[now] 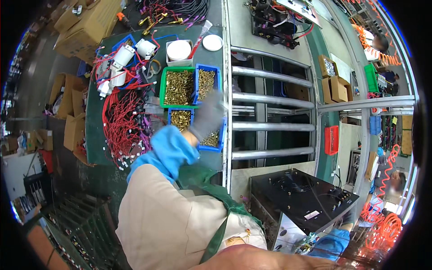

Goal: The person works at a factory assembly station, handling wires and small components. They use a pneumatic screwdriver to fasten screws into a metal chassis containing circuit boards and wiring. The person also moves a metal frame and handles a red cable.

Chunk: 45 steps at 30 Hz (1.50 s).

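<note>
Along the left edge of the green workbench (96, 135) lies a tangle of red wires (120, 121), with white cylindrical parts (122, 56) above it near the far left corner. Just right of the wires, a green bin (178, 87) full of brass screws stands beside a blue bin (206, 82) of the same; a white round container (178, 51) sits behind them at the far edge.

The left hand (208, 114), in a grey glove with a blue sleeve cover (171, 150) over the forearm, reaches across the bench and hangs over the lower blue bin (215, 139) of small brass parts, near the bench's right edge. The hand is blurred by motion, so whether the fingers are spread or closed cannot be told; the brass parts lie directly under and just below the fingers, partly hidden by the palm. Another small blue bin (181, 118) sits just left of the wrist.

Right of the bench run metal rollers (272, 101). At the lower right stands a black box-shaped unit (301, 195) with a fan grille. The right hand (345, 219) is at its near right corner, blue-sleeved; its grip cannot be made out.
</note>
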Available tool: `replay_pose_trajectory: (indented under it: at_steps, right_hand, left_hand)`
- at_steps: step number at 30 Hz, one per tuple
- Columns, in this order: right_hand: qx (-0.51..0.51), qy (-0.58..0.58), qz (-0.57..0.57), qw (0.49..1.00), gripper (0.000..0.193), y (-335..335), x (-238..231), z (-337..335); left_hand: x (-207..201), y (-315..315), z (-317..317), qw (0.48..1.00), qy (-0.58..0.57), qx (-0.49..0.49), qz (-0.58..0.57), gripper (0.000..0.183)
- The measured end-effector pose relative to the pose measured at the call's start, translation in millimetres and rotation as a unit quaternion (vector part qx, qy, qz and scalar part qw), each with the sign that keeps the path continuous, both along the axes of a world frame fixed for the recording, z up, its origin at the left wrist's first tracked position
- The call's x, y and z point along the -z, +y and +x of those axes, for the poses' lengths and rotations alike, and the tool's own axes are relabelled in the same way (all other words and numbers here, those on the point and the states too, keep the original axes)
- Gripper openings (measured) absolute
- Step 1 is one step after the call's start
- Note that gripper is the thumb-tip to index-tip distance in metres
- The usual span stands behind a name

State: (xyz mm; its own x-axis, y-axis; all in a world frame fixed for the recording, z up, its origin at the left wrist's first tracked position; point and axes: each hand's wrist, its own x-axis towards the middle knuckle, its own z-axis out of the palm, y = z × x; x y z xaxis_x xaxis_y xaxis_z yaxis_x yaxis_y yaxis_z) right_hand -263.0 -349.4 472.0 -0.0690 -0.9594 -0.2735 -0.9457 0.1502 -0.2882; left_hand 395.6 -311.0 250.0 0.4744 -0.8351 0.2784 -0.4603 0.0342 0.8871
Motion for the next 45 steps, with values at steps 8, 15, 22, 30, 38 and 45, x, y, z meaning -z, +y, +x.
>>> replay_pose_trajectory:
  at_steps: [8,15,22,30,38,45]
  right_hand:
    - [0.011,0.451,-0.056,0.89,0.016,-72,-72,-21]
    - [-0.163,-0.002,-0.104,0.981,0.026,-122,-92,279]
    - [-0.53,-0.07,0.144,0.833,0.036,-116,37,481]
    - [-0.111,-0.681,0.296,0.66,0.09,-80,143,622]
    - [-0.252,-0.62,0.217,0.711,0.025,-96,169,678]
    - [-0.218,-0.555,0.146,0.789,0.037,-147,176,706]
  left_hand:
    - [35,-80,169,0.933,-0.226,-0.231,0.16,0.036]
    - [36,-118,182,0.932,-0.261,-0.156,0.196,0.04]
    - [-5,-102,197,0.935,-0.2,-0.284,-0.071,0.026]
    - [-23,-64,127,0.848,0.52,-0.072,-0.073,0.025]
    - [-22,-56,131,0.77,0.637,-0.011,-0.033,0.028]
    - [33,-18,213,0.959,0.115,-0.247,0.074,0.029]
